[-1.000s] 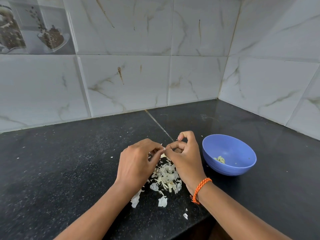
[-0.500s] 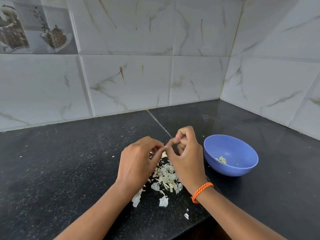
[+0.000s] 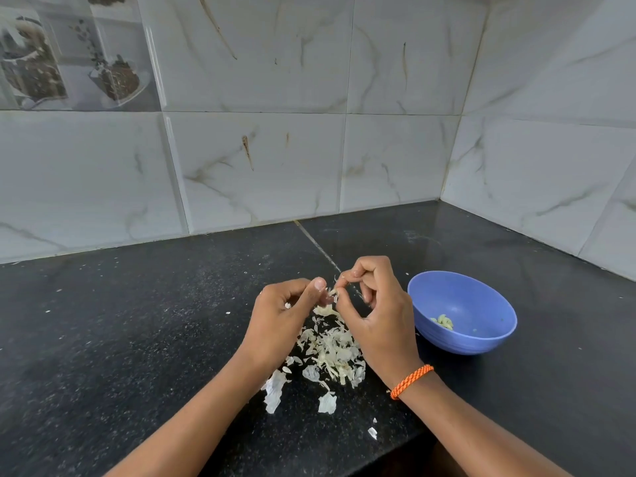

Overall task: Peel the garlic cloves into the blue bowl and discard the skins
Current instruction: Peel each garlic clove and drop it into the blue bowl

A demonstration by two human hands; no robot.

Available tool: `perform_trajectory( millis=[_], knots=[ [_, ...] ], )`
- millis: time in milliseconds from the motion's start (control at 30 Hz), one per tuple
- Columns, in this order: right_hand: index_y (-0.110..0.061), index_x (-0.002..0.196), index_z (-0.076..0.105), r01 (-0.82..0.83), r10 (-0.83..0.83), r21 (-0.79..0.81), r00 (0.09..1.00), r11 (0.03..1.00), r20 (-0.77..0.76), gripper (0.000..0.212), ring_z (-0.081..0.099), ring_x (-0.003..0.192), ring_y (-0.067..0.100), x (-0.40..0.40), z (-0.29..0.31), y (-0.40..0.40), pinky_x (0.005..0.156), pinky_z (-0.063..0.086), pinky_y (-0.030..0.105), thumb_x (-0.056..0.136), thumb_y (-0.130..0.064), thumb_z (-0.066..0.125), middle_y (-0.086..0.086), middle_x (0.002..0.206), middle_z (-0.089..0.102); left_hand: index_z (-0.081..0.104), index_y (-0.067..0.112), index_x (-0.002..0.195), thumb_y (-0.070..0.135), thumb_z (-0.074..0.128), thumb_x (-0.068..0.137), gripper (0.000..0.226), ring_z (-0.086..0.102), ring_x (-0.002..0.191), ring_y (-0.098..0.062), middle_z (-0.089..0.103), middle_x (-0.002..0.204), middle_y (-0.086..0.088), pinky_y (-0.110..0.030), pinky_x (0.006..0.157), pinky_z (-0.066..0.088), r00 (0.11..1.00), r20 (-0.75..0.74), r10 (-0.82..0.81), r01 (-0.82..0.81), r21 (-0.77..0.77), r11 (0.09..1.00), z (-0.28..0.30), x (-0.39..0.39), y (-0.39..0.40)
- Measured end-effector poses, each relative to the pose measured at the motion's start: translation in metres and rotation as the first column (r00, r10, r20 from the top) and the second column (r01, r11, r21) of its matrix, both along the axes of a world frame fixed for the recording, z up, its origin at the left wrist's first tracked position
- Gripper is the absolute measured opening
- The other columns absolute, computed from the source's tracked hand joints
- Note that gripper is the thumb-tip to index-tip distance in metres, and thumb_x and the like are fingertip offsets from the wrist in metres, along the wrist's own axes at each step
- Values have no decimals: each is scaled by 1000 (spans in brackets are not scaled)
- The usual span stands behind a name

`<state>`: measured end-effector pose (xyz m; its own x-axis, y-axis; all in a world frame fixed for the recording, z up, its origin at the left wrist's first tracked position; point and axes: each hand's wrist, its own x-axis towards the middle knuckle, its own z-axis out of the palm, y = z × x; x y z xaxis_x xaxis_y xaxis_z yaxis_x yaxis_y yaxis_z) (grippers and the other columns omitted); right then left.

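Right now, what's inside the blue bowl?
A few pale peeled garlic cloves lie at the bottom of the blue bowl. The near wall and the right hand cover its nearest inside edge.

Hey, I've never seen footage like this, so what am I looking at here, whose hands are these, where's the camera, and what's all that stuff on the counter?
There is no machine here: a person wears a camera on the head, looking down at their own bare hands. The left hand and right hand together pinch a small garlic clove and pull at its skin. Below them, a heap of pale papery garlic skins lies on the black speckled stone counter. To the right stands a round blue plastic bowl holding a few peeled cloves.
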<state>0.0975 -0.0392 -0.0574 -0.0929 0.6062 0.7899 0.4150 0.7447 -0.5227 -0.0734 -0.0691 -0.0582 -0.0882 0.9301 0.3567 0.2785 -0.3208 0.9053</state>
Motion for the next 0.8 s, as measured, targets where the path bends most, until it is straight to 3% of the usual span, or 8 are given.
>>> perform_trajectory(
  millis=[67, 167, 267, 400, 533, 800],
  knots=[
    [-30, 104, 45, -5, 4, 10, 1000, 1000, 28, 43, 43, 67, 16, 0, -1, -1, 64, 39, 19, 89, -5, 77, -11, 90, 66, 82, 20, 89, 43, 67, 104, 32, 63, 75, -24, 76, 85, -12, -44, 73, 54, 998, 53, -45, 47, -36, 998, 0, 0, 0],
    [-27, 107, 47, -30, 29, 6, 999, 1000, 22, 41, 45, 67, 18, 0, -2, -1, 64, 39, 17, 89, -6, 77, -11, 91, 66, 82, 16, 86, 36, 73, 101, 26, 53, 66, -11, 68, 71, -3, -20, 61, 42, 989, 137, -57, 67, -73, 995, 1, -2, 0],
    [-22, 110, 49, -62, 62, -16, 998, 998, -11, 38, 47, 67, 21, -1, -2, 0, 65, 40, 19, 90, -6, 77, -11, 90, 67, 85, 15, 90, 31, 77, 98, 19, 56, 65, -9, 70, 71, -5, -14, 56, 40, 983, 176, -56, 72, -86, 994, 2, -4, 0],
    [-19, 110, 51, -84, 84, -29, 996, 996, -27, 35, 47, 66, 21, -2, -1, -2, 65, 39, 18, 91, -7, 78, -11, 88, 67, 83, 10, 96, 25, 82, 93, 15, 61, 74, -23, 72, 84, -25, -24, 55, 38, 964, 256, -69, 100, -113, 989, 2, -4, 0],
    [-19, 108, 49, -118, 116, -50, 992, 992, -54, 37, 44, 63, 21, -4, 0, -4, 63, 40, 20, 90, -7, 79, -7, 84, 67, 80, 2, 99, 15, 82, 93, 14, 66, 77, -23, 74, 86, -14, -26, 54, 40, 947, 311, -76, 116, -112, 987, 2, -4, -1],
    [-22, 110, 49, -155, 149, -107, 987, 982, -60, 38, 44, 61, 23, -4, -1, -3, 59, 43, 27, 91, -5, 77, -4, 84, 66, 82, 3, 96, 15, 81, 94, 12, 74, 77, -26, 79, 92, -18, -30, 54, 47, 945, 316, -81, 121, -107, 987, 5, -2, -2]
  ],
)
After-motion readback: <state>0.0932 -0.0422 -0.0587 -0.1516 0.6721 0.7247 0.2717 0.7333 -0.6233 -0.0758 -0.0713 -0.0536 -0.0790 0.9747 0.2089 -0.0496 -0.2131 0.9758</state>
